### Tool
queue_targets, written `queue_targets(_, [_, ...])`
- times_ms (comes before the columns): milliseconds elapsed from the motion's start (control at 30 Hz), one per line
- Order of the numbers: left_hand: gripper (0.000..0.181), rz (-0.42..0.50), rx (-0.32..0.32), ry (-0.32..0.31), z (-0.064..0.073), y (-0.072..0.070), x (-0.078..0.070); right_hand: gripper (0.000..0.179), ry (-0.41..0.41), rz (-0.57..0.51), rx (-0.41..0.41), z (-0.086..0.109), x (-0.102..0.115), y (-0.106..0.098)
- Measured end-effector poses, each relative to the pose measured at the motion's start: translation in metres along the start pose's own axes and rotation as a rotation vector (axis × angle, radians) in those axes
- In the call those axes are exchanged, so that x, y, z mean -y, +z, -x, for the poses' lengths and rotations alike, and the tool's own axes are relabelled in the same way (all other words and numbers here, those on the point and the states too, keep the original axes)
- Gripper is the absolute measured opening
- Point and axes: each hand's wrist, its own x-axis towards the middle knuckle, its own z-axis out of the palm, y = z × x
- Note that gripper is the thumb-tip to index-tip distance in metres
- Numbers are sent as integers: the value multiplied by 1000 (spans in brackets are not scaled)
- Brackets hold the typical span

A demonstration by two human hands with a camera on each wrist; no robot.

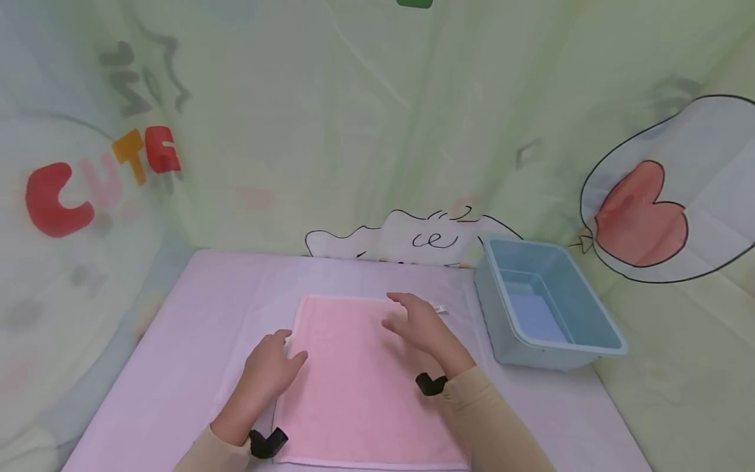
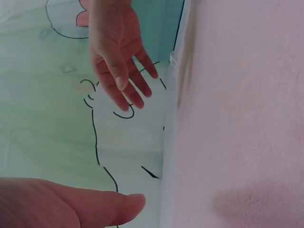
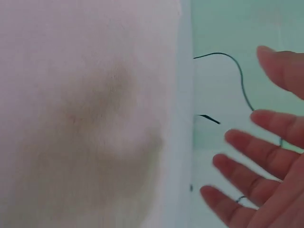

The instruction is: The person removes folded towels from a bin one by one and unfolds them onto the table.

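A pink towel [image 1: 354, 387] with a pale border lies spread flat on the table, a small white tag [image 1: 440, 309] at its far right corner. My left hand [image 1: 268, 364] is at the towel's left edge, thumb apart from the fingers, holding nothing. Over the far right part of the towel hovers my right hand [image 1: 417, 324], fingers loosely spread and a shadow beneath. In the left wrist view the right hand [image 2: 118, 61] shows its palm and separated fingers, and the left thumb [image 2: 109, 206] is extended. The right wrist view shows relaxed fingers [image 3: 247, 183] above the towel [image 3: 71, 57].
On the right side of the table stands a light blue plastic basin [image 1: 492, 314], tilted in view, close to the back curtain. The table [image 1: 177, 354] has a pale lilac cover. A printed curtain [image 1: 283, 131] hangs behind and along both sides.
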Motion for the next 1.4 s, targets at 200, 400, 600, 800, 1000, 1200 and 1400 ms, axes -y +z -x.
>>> queue_targets(200, [74,-11,-8,-67,-10,11,4,55,27,-110,-6,-38,-7,14])
queue_targets(400, [66,37,25,-99,-15,14,6,51,115,-118,31,-63,-11,32])
queue_targets(600, [58,87,67,-159,-17,8,10,38,44,3,35,-75,-18,45])
queue_targets(800, [50,90,92,-165,-20,8,12,40,22,141,-18,-81,-21,48])
queue_targets(1000, [48,122,121,-181,-22,10,12,38,72,205,-13,-93,-23,52])
queue_targets(1200, [53,267,169,-219,-24,8,12,32,136,260,9,-100,-22,58])
queue_targets(1400, [57,229,166,-189,-28,2,13,29,126,287,16,-104,-23,58])
